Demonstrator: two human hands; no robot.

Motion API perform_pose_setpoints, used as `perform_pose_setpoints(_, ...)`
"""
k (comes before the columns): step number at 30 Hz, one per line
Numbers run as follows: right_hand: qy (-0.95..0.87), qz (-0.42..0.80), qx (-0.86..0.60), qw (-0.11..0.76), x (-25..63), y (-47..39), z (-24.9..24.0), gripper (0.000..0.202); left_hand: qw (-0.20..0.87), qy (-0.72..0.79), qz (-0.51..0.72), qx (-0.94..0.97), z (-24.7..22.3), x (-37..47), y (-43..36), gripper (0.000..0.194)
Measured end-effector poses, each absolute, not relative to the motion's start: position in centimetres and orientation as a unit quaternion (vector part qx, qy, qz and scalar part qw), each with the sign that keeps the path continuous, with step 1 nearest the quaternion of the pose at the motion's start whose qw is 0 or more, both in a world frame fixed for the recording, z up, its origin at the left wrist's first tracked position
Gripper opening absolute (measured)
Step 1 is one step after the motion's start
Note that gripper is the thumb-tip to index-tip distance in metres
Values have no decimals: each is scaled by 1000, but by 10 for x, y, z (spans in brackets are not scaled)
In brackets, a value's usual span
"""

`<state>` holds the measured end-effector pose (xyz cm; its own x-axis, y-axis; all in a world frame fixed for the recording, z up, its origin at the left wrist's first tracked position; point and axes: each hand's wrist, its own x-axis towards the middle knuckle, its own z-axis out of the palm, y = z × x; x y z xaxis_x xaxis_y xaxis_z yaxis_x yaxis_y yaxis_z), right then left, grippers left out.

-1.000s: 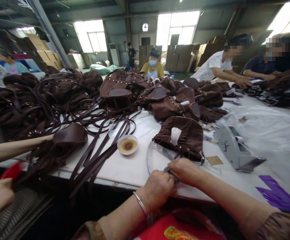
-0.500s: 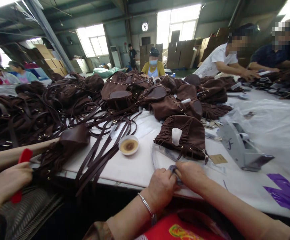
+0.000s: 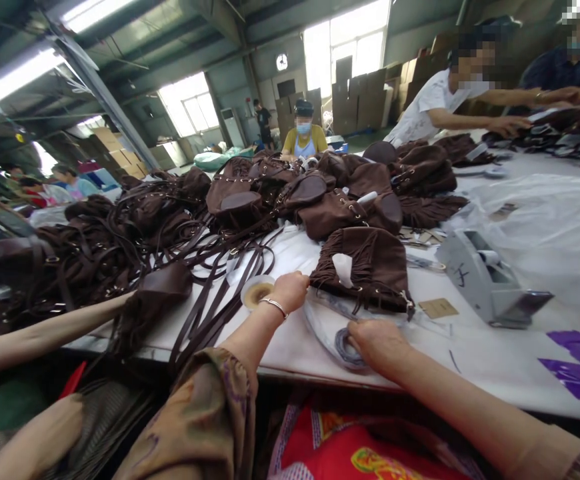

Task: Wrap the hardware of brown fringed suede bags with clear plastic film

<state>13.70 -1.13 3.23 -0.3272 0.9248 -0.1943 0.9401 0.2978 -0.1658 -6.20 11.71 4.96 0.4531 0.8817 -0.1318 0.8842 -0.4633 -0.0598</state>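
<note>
A brown fringed bag (image 3: 377,263) lies on the white table, a crumpled white paper (image 3: 343,270) on its front. At the bag's left corner, my left hand (image 3: 293,290) is closed; what its fingers hold is hidden. My right hand (image 3: 377,340) grips a coil of greyish, see-through strip (image 3: 345,347) below the bag, near the table's front edge. A loose length of the strip curves up from the coil toward the bag. Behind my left wrist, a white bowl (image 3: 250,291) with a brownish content is partly covered.
Heaped brown bags (image 3: 240,193) and long straps (image 3: 205,303) spread across the table. On the right are a grey tape dispenser (image 3: 490,280), a brown card (image 3: 439,307), and purple plastic (image 3: 577,367). A co-worker's hand (image 3: 55,433) with a red-handled tool is at left; other people work behind.
My left hand has left the coil and reached forward and left to the bag's corner. My right hand stays with the coil. At left, the co-worker's hand with the red tool has lowered.
</note>
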Motion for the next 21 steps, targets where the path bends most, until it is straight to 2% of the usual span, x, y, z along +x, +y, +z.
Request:
perform_pose_setpoints(8,817,-120,564,10,142,-10,25,25,6,521,-154,840,65,-60,126,35)
perform_pose_setpoints(16,819,-127,560,-11,143,-10,22,23,62,499,-186,844,67,-63,144,24)
perform_pose_setpoints(21,822,-125,556,-1,141,-9,25,23,54,493,-160,853,62,-53,153,27)
